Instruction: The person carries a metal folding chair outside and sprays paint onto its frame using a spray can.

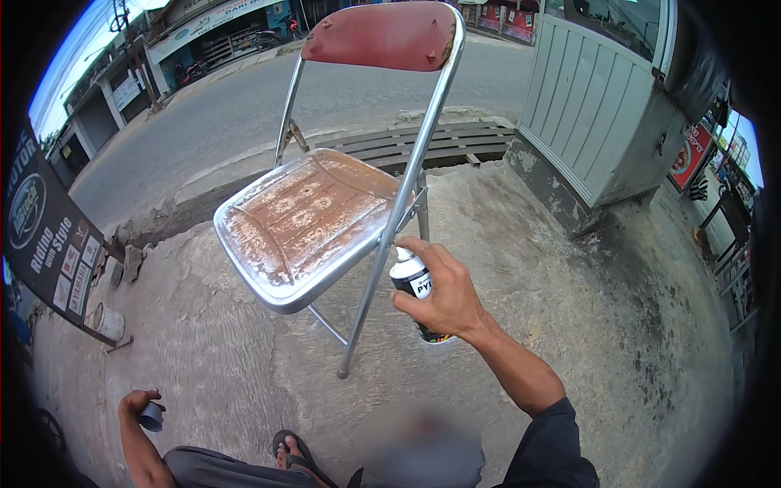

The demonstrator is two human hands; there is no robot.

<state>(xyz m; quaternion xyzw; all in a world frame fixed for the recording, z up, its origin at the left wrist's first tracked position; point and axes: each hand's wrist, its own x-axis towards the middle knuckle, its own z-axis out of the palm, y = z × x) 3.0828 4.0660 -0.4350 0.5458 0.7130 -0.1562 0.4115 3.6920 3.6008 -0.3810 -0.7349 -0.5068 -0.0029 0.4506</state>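
Head view, the sole entry. I am viewing one pair of bare hands at work, remotely.

Item: right hand (443, 291), near and right of centre. Its fingers are grasping a spray can (412, 276), black and white with a white nozzle; the forefinger is reaching to the top, the thumb is pressing the near side. The can is standing roughly upright in the grip, just beside the chair's right side tube; I am not able to tell whether they are touching.

Item: left hand (138, 403), near left, lowered. Its fingers are curling around a small grey cap (151, 418).

Item: folding chair (281, 304), bright metal frame, standing unfolded at centre on rough concrete ground (211, 366). Its brown seat (313, 211) is showing pale, worn patches; its red backrest (382, 39) is rising on the far side, its covering tearing along the lower edge.

Surroundings: a dark signboard (50, 220) is leaning at far left, a pale bucket (109, 322) sitting beside its foot; a pale ribbed booth (582, 106) is standing far right; a slatted grate (468, 140) is lying beyond the chair, before the road (203, 114).
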